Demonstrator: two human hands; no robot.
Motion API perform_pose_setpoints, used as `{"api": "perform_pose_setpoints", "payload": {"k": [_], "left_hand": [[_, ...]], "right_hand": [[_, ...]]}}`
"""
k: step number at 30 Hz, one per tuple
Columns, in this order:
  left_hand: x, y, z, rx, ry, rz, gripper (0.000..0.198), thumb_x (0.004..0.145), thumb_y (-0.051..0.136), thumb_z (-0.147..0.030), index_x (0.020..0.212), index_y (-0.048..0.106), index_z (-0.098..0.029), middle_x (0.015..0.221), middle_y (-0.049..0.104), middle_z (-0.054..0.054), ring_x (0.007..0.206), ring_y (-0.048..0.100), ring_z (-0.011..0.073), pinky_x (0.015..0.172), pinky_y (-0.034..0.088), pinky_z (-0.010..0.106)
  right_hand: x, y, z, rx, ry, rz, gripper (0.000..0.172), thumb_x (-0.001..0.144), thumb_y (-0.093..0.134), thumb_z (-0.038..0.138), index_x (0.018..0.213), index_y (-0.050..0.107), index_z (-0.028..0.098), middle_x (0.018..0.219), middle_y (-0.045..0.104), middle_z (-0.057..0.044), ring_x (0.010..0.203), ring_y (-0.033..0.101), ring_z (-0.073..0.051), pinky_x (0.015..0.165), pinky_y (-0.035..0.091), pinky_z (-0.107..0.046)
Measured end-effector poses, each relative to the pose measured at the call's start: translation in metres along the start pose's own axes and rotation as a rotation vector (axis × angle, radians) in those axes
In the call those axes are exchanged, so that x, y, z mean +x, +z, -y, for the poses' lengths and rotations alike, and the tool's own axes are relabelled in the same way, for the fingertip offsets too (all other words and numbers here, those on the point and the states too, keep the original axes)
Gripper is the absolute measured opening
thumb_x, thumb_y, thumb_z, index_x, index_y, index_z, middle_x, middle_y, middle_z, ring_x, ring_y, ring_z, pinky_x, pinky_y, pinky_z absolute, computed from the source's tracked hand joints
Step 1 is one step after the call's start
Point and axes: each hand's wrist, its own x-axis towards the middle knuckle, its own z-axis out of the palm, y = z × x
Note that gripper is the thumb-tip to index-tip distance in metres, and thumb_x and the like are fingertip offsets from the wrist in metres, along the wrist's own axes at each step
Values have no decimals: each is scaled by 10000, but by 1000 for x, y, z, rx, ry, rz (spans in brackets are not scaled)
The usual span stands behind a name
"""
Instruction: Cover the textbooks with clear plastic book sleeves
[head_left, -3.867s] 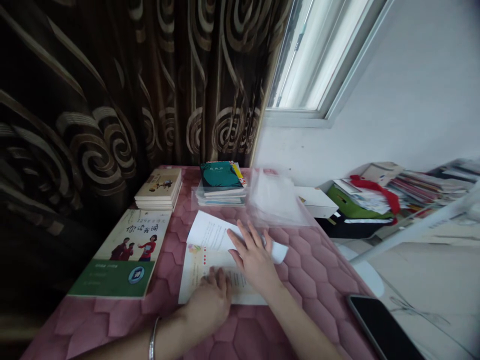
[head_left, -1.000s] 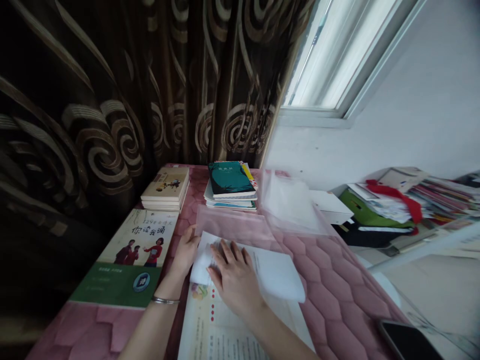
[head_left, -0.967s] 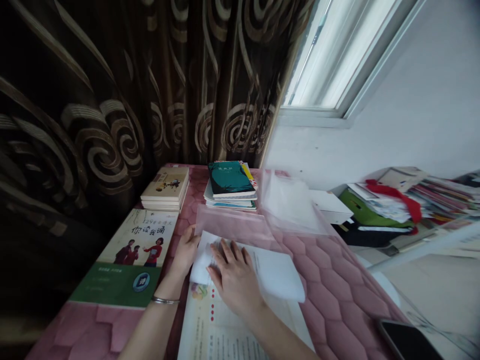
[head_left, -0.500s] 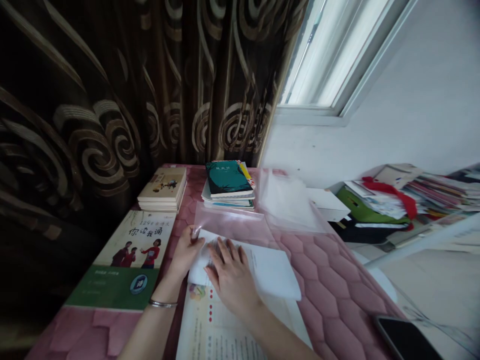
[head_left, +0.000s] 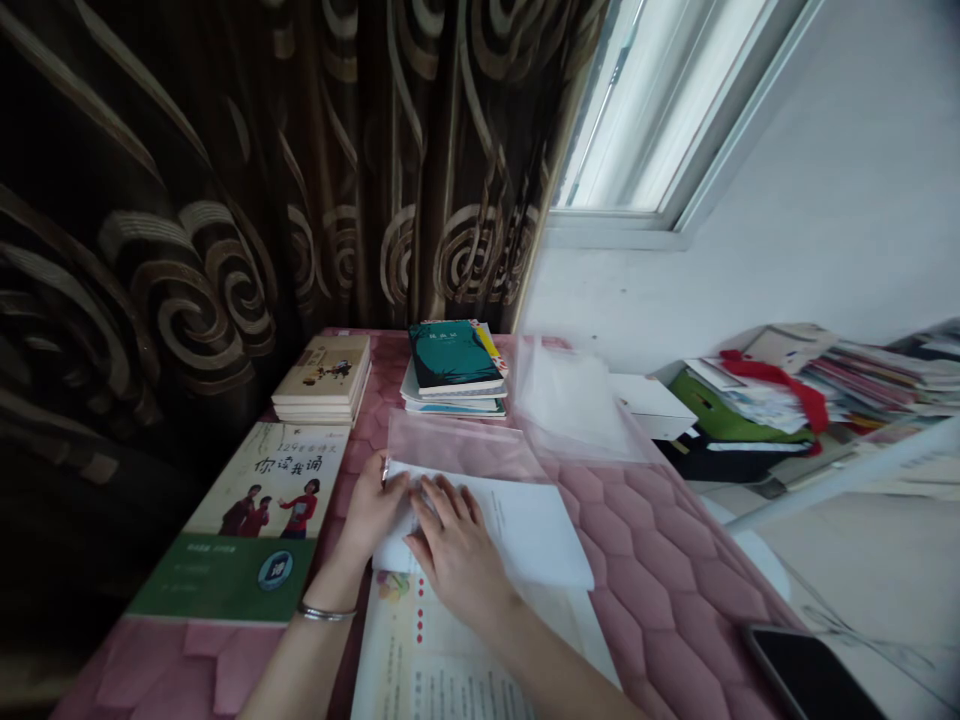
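My right hand (head_left: 454, 545) lies flat, fingers spread, on a folded white sheet (head_left: 525, 525) that rests on an open printed book (head_left: 420, 670). My left hand (head_left: 371, 505), with a bracelet on the wrist, pinches the sheet's left corner at the mouth of a clear plastic sleeve (head_left: 465, 445) lying just beyond it. The sheet's far edge meets the sleeve's opening; I cannot tell whether it is inside.
A green-and-cream book (head_left: 255, 520) lies at the left. Two book stacks (head_left: 322, 375) (head_left: 454, 365) stand at the back by the curtain. More clear sleeves (head_left: 577, 400) lie at the right. A dark phone (head_left: 814, 675) sits near the pink quilted table's (head_left: 660, 570) right edge.
Since 3.9 s ago a clear sleeve has come to lie beyond the sheet and my left hand has moved to the sheet's left corner. In the last second both hands edged slightly toward the sleeve.
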Motion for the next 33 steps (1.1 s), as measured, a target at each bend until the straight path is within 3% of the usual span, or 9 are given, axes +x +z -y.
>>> {"api": "perform_pose_setpoints", "payload": {"k": [7,14,21,33], "left_hand": [[0,-1,-4,39,-53,-25,207,710,590,-325,866,535,-201,765,610,-18,717,596,168,701,466,302],[-1,-1,0,-9,4,11,167,711,568,-268,851,498,-209,733,559,-44,691,561,145,667,451,275],[0,1,-1,59,27,-54,154,767,550,-335,854,511,-213,769,589,-16,749,590,167,748,469,313],[-1,-2,-6,6,16,-12,297,824,520,-487,924,579,-214,938,679,46,927,630,218,880,483,355]], "right_hand": [[0,1,0,21,66,-16,403,957,464,361,1310,543,183,1399,518,-121,1318,428,-292,1072,363,-509],[0,0,1,15,45,-15,406,958,456,345,1319,538,178,1399,514,-123,1310,429,-302,1058,379,-513],[-1,1,1,9,44,-8,407,954,466,356,1318,538,190,1401,515,-115,1317,421,-302,1064,371,-520],[9,-5,-2,51,17,-22,412,949,440,251,1349,508,179,1419,493,-109,1324,405,-271,1085,360,-503]]}}
